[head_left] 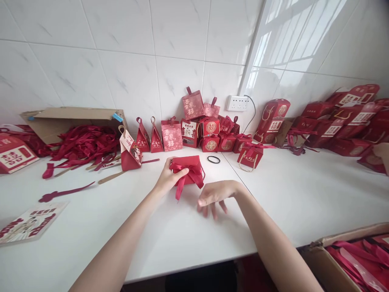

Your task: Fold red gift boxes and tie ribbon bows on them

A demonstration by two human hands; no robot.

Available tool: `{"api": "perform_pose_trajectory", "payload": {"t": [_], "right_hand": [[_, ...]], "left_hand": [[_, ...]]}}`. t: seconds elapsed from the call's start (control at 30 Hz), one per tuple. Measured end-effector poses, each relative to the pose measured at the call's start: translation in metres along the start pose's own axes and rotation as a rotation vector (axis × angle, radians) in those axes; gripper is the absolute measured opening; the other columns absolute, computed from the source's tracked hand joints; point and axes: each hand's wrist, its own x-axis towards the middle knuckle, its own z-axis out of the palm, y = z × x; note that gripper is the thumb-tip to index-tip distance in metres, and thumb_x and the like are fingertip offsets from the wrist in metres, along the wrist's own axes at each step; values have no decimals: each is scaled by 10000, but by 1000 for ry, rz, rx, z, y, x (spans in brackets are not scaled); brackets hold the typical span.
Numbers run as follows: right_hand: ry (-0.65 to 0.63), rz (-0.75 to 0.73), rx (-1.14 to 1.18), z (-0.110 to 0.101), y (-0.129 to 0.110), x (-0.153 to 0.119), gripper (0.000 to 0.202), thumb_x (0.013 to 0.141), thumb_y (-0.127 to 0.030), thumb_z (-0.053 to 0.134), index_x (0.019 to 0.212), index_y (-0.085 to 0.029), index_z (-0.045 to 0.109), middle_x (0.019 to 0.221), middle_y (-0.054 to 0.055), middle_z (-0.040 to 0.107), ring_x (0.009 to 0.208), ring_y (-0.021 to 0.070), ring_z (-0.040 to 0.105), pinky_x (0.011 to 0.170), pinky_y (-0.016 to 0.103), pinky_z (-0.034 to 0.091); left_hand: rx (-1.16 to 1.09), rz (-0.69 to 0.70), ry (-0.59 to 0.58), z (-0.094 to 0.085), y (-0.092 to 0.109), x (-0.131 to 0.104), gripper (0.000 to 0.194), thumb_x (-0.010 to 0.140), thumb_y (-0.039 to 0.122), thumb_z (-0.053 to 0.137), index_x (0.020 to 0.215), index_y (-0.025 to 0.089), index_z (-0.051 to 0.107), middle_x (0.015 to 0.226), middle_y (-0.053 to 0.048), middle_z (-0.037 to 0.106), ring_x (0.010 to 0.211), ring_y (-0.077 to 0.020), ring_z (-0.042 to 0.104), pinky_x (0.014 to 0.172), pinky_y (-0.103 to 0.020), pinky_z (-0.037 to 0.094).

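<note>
A small red gift box [194,160] with a red ribbon bow [189,175] tied on it sits in the middle of the white table. My left hand [168,178] grips the box at its left side, thumb on the bow and the other fingers partly hidden behind. One ribbon tail hangs down the front. Just right of and below the box, my right hand [216,196] hovers over the table, fingers spread, holding nothing; its fingertips are slightly blurred. Behind the box lies a black hair tie [213,159].
Finished red gift boxes [210,144] stand along the tiled wall. At left, a cardboard carton [75,113] spills red ribbons [88,142]. Another open carton [316,247] with ribbons is at lower right. Red boxes [349,121] are piled at right, near another person's hand [382,154].
</note>
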Motion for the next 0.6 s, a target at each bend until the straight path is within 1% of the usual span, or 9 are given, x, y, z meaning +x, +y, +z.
{"api": "perform_pose_trajectory", "payload": {"t": [0.07,0.13,0.17,0.27,0.4,0.47,0.6], "right_hand": [[138,0,26,-13,7,-11,723,630,-754,602,954,-108,617,970,146,666,646,177,671,377,221,472],[259,-83,85,-18,12,-13,708,651,-753,583,953,-113,600,1025,155,651,705,181,670,384,219,481],[287,-120,107,-19,13,-11,683,665,-741,583,934,-113,602,1024,152,651,708,177,666,379,211,474],[323,-173,138,-17,13,-4,583,710,-667,608,871,-107,634,922,125,677,640,145,649,360,177,417],[375,-207,137,-15,13,-1,398,768,-513,620,785,-119,673,824,84,692,589,110,628,354,157,346],[383,-188,111,-16,14,-2,322,773,-443,617,751,-128,679,768,62,688,584,105,622,355,155,329],[327,-107,54,-17,14,-5,247,754,-377,613,744,-145,697,698,34,669,557,97,597,349,160,298]], "left_hand": [[-7,-7,-13,-1,-1,0,441,610,358,746,950,238,493,930,0,650,941,-201,642,894,-362,477],[-23,-22,-18,-2,-2,1,442,614,368,747,947,232,488,924,-3,651,934,-204,642,880,-360,482],[-33,-33,-14,-3,-2,1,443,615,374,746,943,229,486,917,-4,651,926,-204,643,871,-358,485],[-48,-54,15,-5,-2,2,448,605,382,750,931,224,486,893,-3,649,899,-204,644,860,-355,485],[-41,-38,38,-4,0,2,458,591,363,755,930,227,479,866,4,641,887,-201,639,869,-355,476],[-21,-26,33,-3,1,2,448,595,354,749,929,231,477,865,10,632,884,-196,635,869,-354,473],[26,-18,28,-1,1,2,435,603,336,740,932,232,475,884,14,614,898,-186,622,885,-348,460]]}}
